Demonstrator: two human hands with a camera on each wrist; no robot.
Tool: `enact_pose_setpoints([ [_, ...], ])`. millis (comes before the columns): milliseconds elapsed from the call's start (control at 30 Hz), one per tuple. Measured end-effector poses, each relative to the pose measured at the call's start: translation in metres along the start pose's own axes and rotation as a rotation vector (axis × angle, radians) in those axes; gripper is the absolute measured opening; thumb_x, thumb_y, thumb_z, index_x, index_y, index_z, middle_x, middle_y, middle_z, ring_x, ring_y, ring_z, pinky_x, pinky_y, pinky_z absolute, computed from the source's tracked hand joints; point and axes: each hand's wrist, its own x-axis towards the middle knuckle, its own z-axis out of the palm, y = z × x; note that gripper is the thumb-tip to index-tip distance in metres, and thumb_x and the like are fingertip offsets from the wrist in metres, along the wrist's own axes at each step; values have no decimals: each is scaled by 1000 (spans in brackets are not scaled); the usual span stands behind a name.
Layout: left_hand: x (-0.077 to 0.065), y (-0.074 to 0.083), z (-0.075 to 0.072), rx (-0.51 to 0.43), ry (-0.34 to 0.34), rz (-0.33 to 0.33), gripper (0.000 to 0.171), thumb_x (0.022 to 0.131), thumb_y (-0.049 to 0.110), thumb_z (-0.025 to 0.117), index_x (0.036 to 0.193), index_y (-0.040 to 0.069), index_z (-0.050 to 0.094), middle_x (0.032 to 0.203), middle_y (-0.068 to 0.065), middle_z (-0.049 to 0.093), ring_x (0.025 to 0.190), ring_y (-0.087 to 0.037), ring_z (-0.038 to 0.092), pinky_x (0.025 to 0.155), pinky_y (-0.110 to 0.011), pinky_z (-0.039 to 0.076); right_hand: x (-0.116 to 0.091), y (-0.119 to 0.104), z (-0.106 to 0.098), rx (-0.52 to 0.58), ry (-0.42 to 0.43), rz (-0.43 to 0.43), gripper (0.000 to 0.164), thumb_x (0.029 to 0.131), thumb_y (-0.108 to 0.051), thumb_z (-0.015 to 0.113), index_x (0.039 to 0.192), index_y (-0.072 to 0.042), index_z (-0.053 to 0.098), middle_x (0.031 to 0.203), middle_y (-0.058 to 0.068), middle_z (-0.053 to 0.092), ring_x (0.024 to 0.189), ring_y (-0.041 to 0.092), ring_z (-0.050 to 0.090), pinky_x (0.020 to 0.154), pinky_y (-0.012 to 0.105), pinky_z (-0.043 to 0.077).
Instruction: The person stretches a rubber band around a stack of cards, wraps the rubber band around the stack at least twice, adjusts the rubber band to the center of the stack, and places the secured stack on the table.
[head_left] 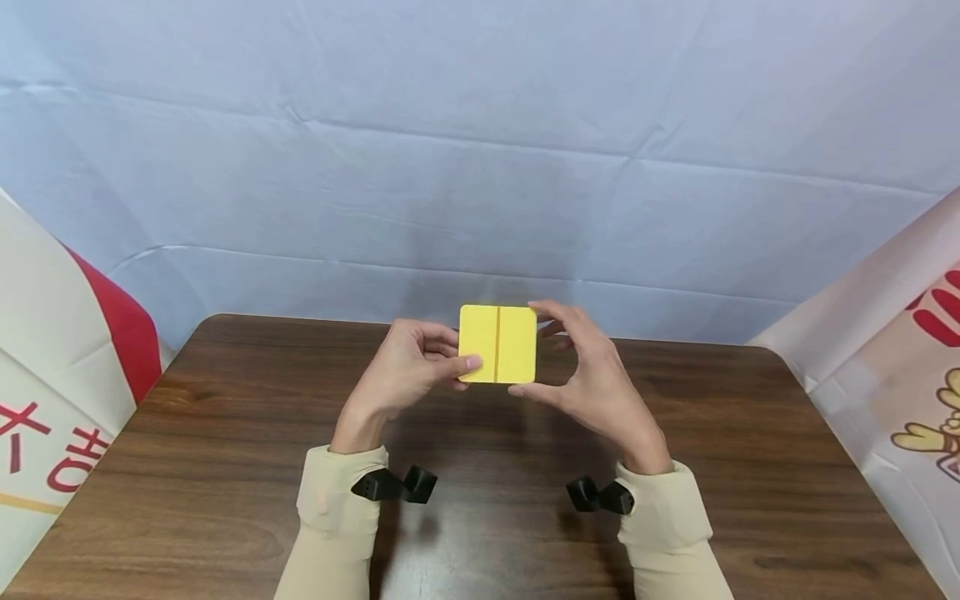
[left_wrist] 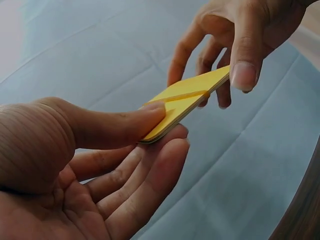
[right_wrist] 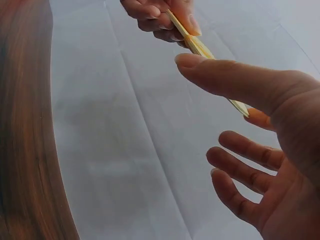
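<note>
A thin yellow square board (head_left: 516, 344) with rounded corners is held up over the far part of the table. A darker orange stripe (head_left: 497, 343) crosses its face, and its edge looks layered in the left wrist view. My left hand (head_left: 411, 367) pinches the left side, thumb on the face and fingers behind. On the other side my right hand (head_left: 592, 375) spans the board, its thumb at the lower edge and its index finger at the upper right corner. The other right fingers (right_wrist: 245, 170) are spread loosely off the board.
A brown wood-grain table (head_left: 495, 517) lies below both hands. Behind it hangs a creased pale blue cloth (head_left: 480, 167). Printed cloths hang at the left (head_left: 60, 358) and right (head_left: 885, 375). Small black devices (head_left: 393, 483) are strapped at both wrists.
</note>
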Motion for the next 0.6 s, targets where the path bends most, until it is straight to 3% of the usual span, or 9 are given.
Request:
enact_pose_setpoints([
  [100, 0, -1, -2, 50, -26, 3, 30, 82, -5, 81, 109, -11, 68, 85, -17, 73, 67, -22, 70, 69, -44, 61, 0, 3, 1, -7, -7, -2, 97, 61, -14, 100, 144, -15, 50, 125, 0, 57, 109, 20, 58, 88, 37, 51],
  [233, 0, -4, -9, 223, -51, 94, 77, 75, 2, 89, 143, 4, 51, 91, -12, 71, 77, -23, 70, 75, -42, 60, 1, 7, 2, -6, -19, 19, 96, 62, -15, 100, 144, -12, 50, 124, 2, 58, 107, 20, 58, 88, 41, 52],
  [333, 0, -8, -13, 357, -61, 171, 105, 69, 4, 94, 155, 12, 35, 95, -8, 67, 83, -22, 66, 78, -41, 59, 1, 10, 4, -12, -24, 42, 96, 62, -18, 100, 144, -11, 51, 122, 3, 59, 106, 21, 57, 87, 45, 52],
  [433, 1, -12, -15, 451, -80, 212, 108, 67, 2, 95, 155, 12, 35, 96, -7, 63, 84, -21, 61, 76, -37, 59, 1, 13, 7, -21, -33, 60, 95, 61, -20, 101, 142, -12, 52, 117, 3, 59, 105, 22, 57, 85, 47, 51],
  [600, 3, -17, -17, 572, -88, 241, 94, 68, 1, 94, 147, 8, 45, 91, -4, 59, 79, -19, 59, 70, -31, 55, 1, 17, 13, -8, -70, 88, 94, 60, -21, 101, 140, -14, 54, 112, 2, 59, 104, 20, 56, 85, 48, 51],
])
